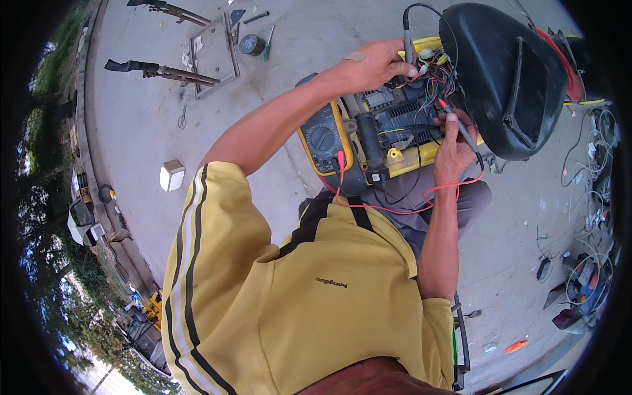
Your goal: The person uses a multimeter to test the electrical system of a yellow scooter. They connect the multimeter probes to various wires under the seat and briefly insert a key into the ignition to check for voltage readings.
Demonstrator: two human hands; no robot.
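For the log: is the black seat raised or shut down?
Raised: the black seat stands tipped up, leaving the wiring compartment exposed beneath both hands.

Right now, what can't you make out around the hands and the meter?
Head view only:
- Black probe tip: hidden behind left hand.
- Red probe contact point: lost in wire tangle, too small.
- Multimeter display: cut off by left forearm.
- Compartment's right side: covered by raised black seat.

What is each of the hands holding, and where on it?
The left hand pinches a black multimeter probe at its lower shaft; the right hand grips a red-tipped probe mid-shaft.
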